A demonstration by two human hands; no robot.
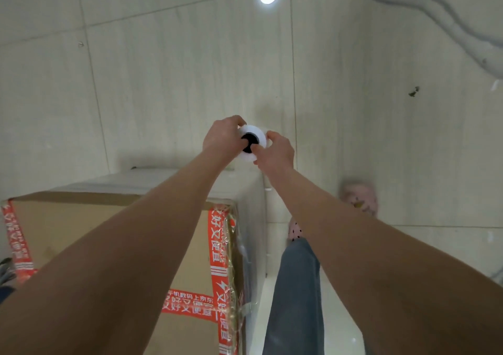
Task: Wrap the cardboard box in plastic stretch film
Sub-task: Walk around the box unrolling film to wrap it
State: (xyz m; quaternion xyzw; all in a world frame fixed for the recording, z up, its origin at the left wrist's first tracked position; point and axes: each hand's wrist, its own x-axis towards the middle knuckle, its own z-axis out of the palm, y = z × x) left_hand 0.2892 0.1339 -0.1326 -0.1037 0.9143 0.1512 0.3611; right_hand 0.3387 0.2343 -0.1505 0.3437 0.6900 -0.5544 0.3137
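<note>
— Where's the cardboard box (109, 245)?

— Low in the view, from about seven o'clock up toward the centre, standing on the pale tiled floor (381, 109). Its brown top faces the camera, with red tape (217, 248) printed in white characters running along its right edge and across the near part.

— Any wrapping on it?

— A whitish, glossy layer (253, 218) covers the far strip of the top and the side at three o'clock. It looks like stretch film, though the blur makes that hard to confirm. Crinkled clear plastic shows over the tape at that edge.

— And the roll of stretch film (257, 132)?

— At the centre of the view, just past the box's far right corner, seen end-on: a white ring round a black core.

— The hands?

— Both grasp the roll. The left hand (220, 139) curls over its rim from nine o'clock; the right hand (276, 151) clasps it from four o'clock, thumb at the core's edge. Both forearms reach out over the box and the floor.

— Anything else?

— A leg in blue jeans (296, 286) at five o'clock beside the box, and a pink patterned slipper (359, 196) on the floor at three o'clock of the box.
</note>
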